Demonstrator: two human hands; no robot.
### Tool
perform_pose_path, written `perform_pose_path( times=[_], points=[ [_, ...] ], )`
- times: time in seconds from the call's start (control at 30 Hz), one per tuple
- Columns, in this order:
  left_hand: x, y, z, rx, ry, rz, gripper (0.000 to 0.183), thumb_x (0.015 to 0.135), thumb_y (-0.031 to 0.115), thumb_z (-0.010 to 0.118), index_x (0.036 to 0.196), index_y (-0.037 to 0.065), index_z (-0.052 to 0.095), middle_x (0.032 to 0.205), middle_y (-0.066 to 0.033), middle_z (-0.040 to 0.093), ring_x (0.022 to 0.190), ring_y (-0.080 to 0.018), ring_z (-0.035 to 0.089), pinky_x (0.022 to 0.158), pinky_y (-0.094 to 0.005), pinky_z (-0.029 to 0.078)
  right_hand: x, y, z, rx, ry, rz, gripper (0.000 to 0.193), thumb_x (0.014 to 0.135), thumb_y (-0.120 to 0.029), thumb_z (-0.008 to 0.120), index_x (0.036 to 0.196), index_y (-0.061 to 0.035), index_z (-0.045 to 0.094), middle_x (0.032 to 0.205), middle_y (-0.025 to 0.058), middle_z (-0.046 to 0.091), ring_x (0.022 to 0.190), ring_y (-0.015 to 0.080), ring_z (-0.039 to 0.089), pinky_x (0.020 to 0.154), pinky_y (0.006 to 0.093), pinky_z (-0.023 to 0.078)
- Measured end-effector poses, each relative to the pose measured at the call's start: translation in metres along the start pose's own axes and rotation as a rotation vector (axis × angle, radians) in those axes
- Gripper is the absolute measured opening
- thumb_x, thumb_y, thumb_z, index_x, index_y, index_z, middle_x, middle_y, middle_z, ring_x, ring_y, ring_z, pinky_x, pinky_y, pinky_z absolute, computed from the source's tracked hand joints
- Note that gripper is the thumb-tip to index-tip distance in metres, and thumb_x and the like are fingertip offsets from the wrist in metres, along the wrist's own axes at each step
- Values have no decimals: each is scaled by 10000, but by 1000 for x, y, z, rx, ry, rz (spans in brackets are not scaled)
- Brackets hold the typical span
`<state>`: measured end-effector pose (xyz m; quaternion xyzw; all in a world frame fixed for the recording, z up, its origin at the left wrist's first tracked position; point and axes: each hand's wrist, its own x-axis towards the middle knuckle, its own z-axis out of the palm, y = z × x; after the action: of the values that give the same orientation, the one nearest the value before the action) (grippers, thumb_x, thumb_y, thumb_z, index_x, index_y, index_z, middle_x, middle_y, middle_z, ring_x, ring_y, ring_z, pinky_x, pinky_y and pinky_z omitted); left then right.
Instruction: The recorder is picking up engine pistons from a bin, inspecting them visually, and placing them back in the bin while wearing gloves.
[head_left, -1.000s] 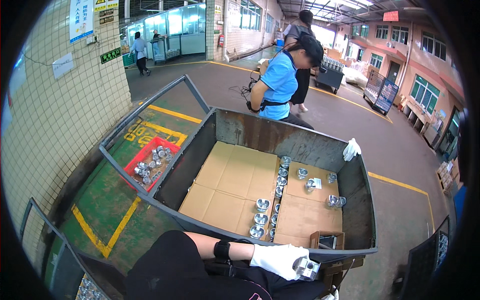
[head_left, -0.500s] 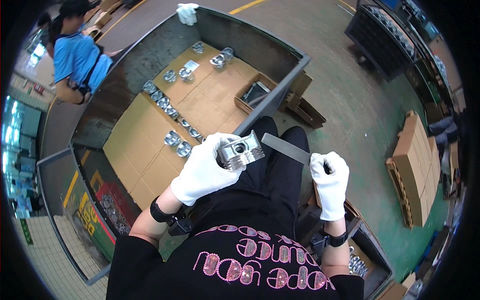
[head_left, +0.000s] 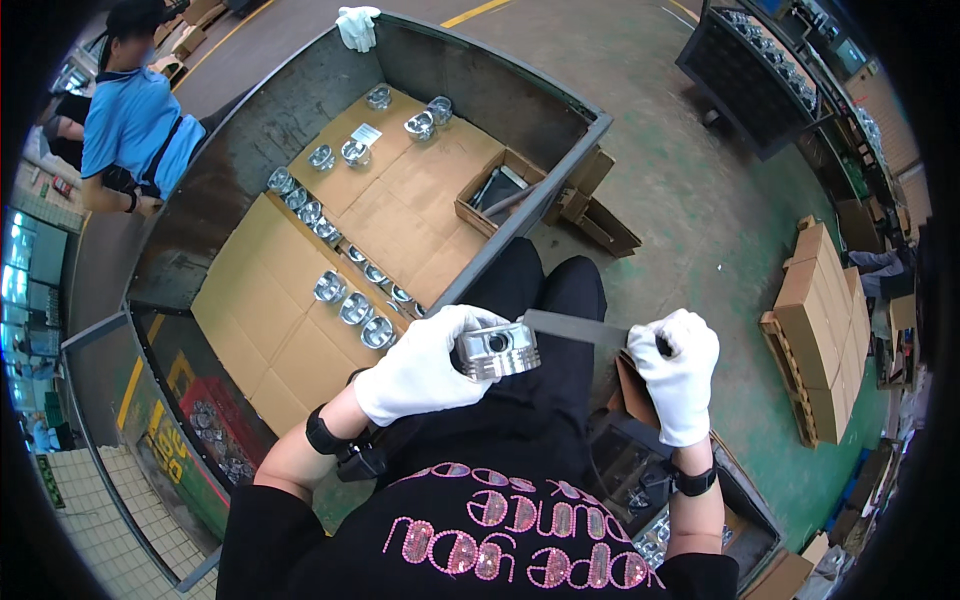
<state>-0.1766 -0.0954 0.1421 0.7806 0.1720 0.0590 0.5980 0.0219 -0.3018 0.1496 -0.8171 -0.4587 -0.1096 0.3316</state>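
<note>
A shiny metal piston [head_left: 500, 355] is gripped in my white-gloved left hand [head_left: 425, 372], its ringed grooves low and a round pin hole in its side. My right hand [head_left: 678, 375], gloved in white too, is closed round one end of a flat grey file [head_left: 580, 328]. The file's far end meets the piston's upper right edge, or lies right beside it; I cannot tell whether they touch. Both are held over my lap. Several more pistons [head_left: 356, 308] stand on cardboard [head_left: 262, 300] in the metal bin, left of my left hand.
The bin's grey metal rim [head_left: 560, 185] runs in front of my knees. Inside it sits a small cardboard box [head_left: 497, 195]; a white glove [head_left: 357, 28] hangs on the far corner. A person in blue [head_left: 140, 130] stands beyond it. Stacked cartons [head_left: 825, 320] rest on a pallet at right.
The piston has turned from a tilt to nearly level and come down to the right with my left hand. The file now reaches its upper edge, where a gap showed before.
</note>
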Motion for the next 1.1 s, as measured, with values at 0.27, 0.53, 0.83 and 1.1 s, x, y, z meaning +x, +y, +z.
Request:
perform_pose_path(
  times=[0.27,0.53,0.83,1.1],
  points=[
    [5,-3,4,55,-92,-34,507,681,73,732,1168,24,599,955,-46,678,817,-81,615,771,-250,500,-13,-1,-2,-7,-76,-32,249,627,-136,807,593,-96,563,565,48,491,548,232,502,520,350,384],
    [10,5,13,18,-245,-105,489,709,109,731,1165,16,582,952,-61,668,820,-95,620,761,-259,505,0,-8,8,-18,-123,-139,261,647,-256,798,562,-114,595,531,42,485,505,224,499,486,349,374],
    [13,3,15,23,-319,-101,522,696,56,727,1191,6,571,1099,-93,659,962,-129,638,857,-273,500,0,-2,1,-114,-74,-250,280,604,-281,817,562,-143,577,541,10,476,487,200,483,467,318,365],
    [12,13,7,-11,-352,-168,529,680,61,733,1181,5,575,1020,-55,666,897,-85,615,800,-238,492,1,9,-12,-98,-110,-255,283,601,-291,820,583,-140,580,549,16,483,499,215,483,488,337,375]
  ],
)
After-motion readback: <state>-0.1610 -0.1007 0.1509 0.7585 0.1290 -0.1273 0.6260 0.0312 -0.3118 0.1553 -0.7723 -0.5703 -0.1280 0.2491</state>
